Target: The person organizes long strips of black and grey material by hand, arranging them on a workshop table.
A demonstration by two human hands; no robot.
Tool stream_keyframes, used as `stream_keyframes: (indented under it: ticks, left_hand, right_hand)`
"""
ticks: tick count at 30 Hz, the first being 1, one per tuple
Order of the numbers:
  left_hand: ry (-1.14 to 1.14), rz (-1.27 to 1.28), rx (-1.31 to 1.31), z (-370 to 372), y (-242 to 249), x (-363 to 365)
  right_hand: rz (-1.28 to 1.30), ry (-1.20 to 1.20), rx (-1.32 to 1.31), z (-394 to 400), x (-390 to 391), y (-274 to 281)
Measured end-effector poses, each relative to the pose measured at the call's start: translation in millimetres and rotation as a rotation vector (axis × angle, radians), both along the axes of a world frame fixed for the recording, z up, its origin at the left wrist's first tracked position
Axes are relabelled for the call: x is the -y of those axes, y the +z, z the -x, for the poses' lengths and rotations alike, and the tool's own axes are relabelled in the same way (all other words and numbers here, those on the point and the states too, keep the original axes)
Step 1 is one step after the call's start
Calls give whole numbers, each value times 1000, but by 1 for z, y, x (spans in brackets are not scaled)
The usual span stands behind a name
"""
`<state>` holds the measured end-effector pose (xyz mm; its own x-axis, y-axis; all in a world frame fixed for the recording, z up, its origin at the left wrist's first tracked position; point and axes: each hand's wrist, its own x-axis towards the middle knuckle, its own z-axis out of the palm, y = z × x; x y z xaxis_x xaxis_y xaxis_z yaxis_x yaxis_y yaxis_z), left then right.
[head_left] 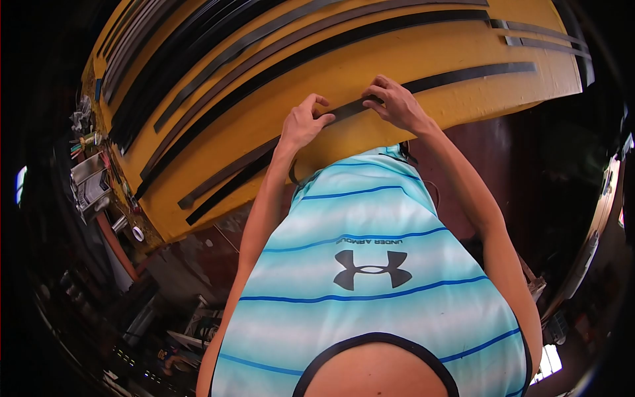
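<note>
A dark brown leather-like strip (347, 112) runs between my two hands along the near side of the yellow table. My left hand (306, 122) is at the strip, its thumb and forefinger apart, the thumb tip near the strip's edge. My right hand (395, 106) has curled fingers and thumb closed at the strip, seemingly pinching it. A black strip (463, 76) stretches to the right from beneath my right hand. At the lower left, a black strip end (205, 210) lies beside the brown one; my left forearm hides part of both.
Several long dark strips (291, 63) lie side by side across the yellow table (165, 210). Short strips (546, 45) reach the right edge. Small items and a white roll (137, 233) are along the left edge. Cluttered dark shelving (142, 317) stands at the lower left.
</note>
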<state>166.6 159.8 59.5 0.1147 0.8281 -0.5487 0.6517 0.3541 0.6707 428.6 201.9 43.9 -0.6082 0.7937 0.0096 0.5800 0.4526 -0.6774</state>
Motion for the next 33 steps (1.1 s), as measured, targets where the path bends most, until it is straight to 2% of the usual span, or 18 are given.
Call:
stream_keyframes:
  ticks: [2,12,14,33]
  left_hand:
    - [16,-66,1,1,-7,0]
    - [-10,-74,-43,0,-9,-2]
    - [-23,-23,-86,0,-8,-3]
    - [38,-86,-70,-3,-14,3]
  right_hand:
    - [142,-138,-35,3,0,0]
    - [91,-149,-24,10,2,-7]
    - [208,-175,-75,10,0,-9]
    - [104,-118,-78,6,4,-19]
